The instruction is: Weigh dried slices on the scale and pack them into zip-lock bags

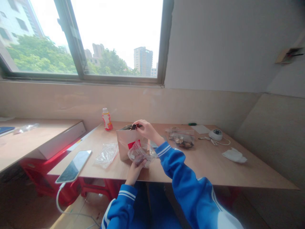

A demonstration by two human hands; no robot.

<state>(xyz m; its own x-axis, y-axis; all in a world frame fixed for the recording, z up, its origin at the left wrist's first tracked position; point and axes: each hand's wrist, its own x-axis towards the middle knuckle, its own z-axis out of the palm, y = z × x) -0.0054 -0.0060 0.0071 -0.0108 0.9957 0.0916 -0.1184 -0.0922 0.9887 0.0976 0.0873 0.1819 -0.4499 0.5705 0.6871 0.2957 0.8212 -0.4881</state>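
A brown paper bag (125,143) stands upright on the wooden table (209,165). My right hand (145,128) reaches over its open top, fingers pinched on a small dark piece (133,127) at the bag's mouth. My left hand (135,170) is at the table's front edge and grips a clear plastic zip bag (141,154) with dark contents, held just in front of the paper bag.
An empty clear zip bag (106,154) and a phone (74,165) on a white cable lie at the left. A small drink bottle (106,119) stands behind. A filled zip bag (181,138), a round white device (215,134) and crumpled tissue (234,155) lie at the right.
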